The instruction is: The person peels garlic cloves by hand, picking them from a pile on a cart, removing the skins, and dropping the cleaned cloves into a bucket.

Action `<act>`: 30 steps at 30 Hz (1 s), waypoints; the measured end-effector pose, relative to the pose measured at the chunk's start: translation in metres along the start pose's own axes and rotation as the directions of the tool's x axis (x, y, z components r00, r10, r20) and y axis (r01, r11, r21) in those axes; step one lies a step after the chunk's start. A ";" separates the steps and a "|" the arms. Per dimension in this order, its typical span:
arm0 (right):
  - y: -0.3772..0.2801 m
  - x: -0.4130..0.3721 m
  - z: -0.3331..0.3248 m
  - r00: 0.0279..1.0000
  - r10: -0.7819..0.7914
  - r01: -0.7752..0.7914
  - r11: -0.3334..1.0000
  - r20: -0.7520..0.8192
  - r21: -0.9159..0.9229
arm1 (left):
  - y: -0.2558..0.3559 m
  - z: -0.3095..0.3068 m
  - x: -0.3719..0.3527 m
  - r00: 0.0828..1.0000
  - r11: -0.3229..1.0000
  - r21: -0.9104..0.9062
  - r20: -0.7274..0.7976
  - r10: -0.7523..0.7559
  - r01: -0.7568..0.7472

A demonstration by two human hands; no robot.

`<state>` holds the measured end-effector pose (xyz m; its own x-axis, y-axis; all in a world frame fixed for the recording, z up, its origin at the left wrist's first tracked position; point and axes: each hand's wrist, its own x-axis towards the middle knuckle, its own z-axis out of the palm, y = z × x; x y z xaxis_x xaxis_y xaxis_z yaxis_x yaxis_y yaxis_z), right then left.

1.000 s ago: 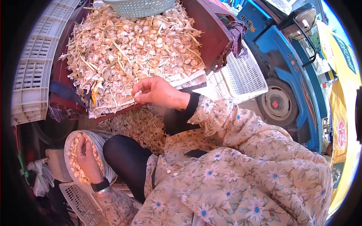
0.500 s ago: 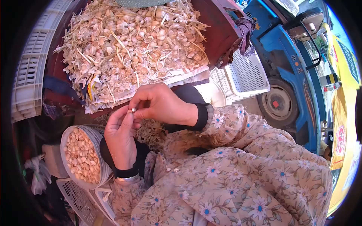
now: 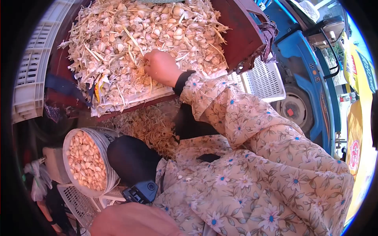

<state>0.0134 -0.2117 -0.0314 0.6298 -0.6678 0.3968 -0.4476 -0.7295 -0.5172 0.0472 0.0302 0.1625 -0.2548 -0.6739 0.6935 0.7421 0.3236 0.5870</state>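
Note:
My right hand [image 3: 161, 67] reaches onto the near part of a heap of garlic cloves [image 3: 157, 29] mixed with dry skins and stalks. Its fingers are curled down together among the cloves; the fingertips are hidden, so what they pinch does not show. At the bottom edge, my left hand [image 3: 136, 220] is low and blurred, its fingers out of sight. A small dark camera-like device [image 3: 142, 192] sits just above it. Up and left of that hand stands a clear bucket [image 3: 112, 151] of peeled garlic cloves [image 3: 87, 159].
White plastic crates stand at the left [image 3: 29, 74], the right [image 3: 265, 80] and below the bucket [image 3: 76, 202]. Dry garlic waste [image 3: 149, 128] lies under the dark red table [image 3: 242, 33]. A blue vehicle [image 3: 311, 74] is at the right.
My hands were together over the table's near edge, pinching a small clove. Now they are apart: the right has moved up onto the heap, the left down to the bottom edge.

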 end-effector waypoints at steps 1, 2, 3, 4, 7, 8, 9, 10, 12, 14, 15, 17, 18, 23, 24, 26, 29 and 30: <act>-0.002 0.002 0.004 0.997 0.067 -0.068 0.997 -0.027 -0.027 | 0.001 -0.001 0.002 1.000 0.999 -0.036 -0.009 -0.009 0.008; 0.002 0.006 0.008 0.993 0.088 -0.090 0.995 -0.075 -0.029 | 0.006 -0.006 0.007 0.999 0.997 -0.062 0.024 -0.036 0.038; 0.006 0.010 0.010 0.987 0.110 -0.114 0.993 -0.120 -0.027 | 0.007 -0.005 0.004 1.000 0.996 -0.086 -0.006 -0.027 0.026; 0.008 0.010 0.013 0.978 0.135 -0.140 0.990 -0.162 -0.022 | 0.008 -0.003 0.002 0.999 0.994 -0.109 -0.036 -0.017 0.013; 0.015 0.015 0.010 0.989 0.131 -0.138 0.985 -0.065 -0.100 | -0.007 0.005 -0.006 0.983 0.980 -0.130 -0.124 0.137 -0.153; 0.013 0.015 0.012 0.990 0.133 -0.137 0.983 -0.041 -0.119 | -0.011 -0.002 -0.005 0.978 0.971 -0.121 -0.062 0.198 -0.205; 0.014 0.017 0.012 0.992 0.126 -0.128 0.985 -0.019 -0.116 | -0.012 0.001 -0.005 0.975 0.968 -0.126 -0.082 0.208 -0.217; 0.018 0.018 0.009 0.993 0.111 -0.115 0.987 -0.046 -0.112 | -0.012 0.003 -0.006 0.971 0.964 -0.130 -0.102 0.218 -0.230; 0.020 0.014 0.015 0.993 0.083 -0.090 0.993 -0.080 -0.082 | -0.003 0.021 -0.015 0.962 0.978 -0.123 -0.235 0.139 -0.171; 0.027 0.016 0.015 0.993 0.028 -0.034 0.998 -0.116 -0.046 | 0.007 0.018 -0.010 0.975 0.991 -0.073 -0.199 0.098 -0.115; 0.027 0.014 0.012 0.990 0.027 -0.028 1.000 -0.135 0.000 | 0.012 0.015 -0.009 0.987 0.996 -0.043 -0.143 0.077 -0.084; 0.023 0.009 0.002 0.986 -0.024 0.025 1.000 -0.164 0.005 | 0.021 0.008 -0.038 0.978 0.995 0.083 -0.196 0.064 -0.049; 0.018 0.005 -0.007 0.993 0.079 -0.065 0.985 -0.084 0.161 | 0.025 0.010 -0.051 0.975 0.990 0.140 -0.217 0.057 -0.027; -0.021 -0.018 -0.058 0.859 0.187 -0.508 0.438 0.477 0.742 | 0.048 -0.008 -0.140 0.364 0.349 0.477 -0.866 0.343 0.806; -0.026 -0.024 -0.062 0.853 0.126 -0.515 0.356 0.506 0.779 | 0.057 -0.030 -0.170 0.217 0.187 0.315 -0.885 0.411 0.930; -0.039 -0.036 -0.072 0.838 0.081 -0.542 0.227 0.539 0.809 | 0.076 -0.068 -0.254 0.344 -0.329 0.199 -0.810 0.474 0.923; -0.050 -0.053 -0.076 0.805 0.022 -0.589 0.155 0.593 0.793 | 0.057 -0.076 -0.251 0.409 -0.321 0.273 -0.755 0.513 0.907; -0.053 -0.060 -0.076 0.788 0.012 -0.609 0.155 0.615 0.778 | 0.041 -0.074 -0.236 0.398 -0.187 0.354 -0.753 0.524 0.916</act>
<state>-0.0490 -0.1448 0.0302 0.8817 -0.4439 -0.1598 0.0407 0.4089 -0.9117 0.1841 0.1530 -0.0076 0.7546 -0.5985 0.2690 -0.5915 -0.4430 0.6738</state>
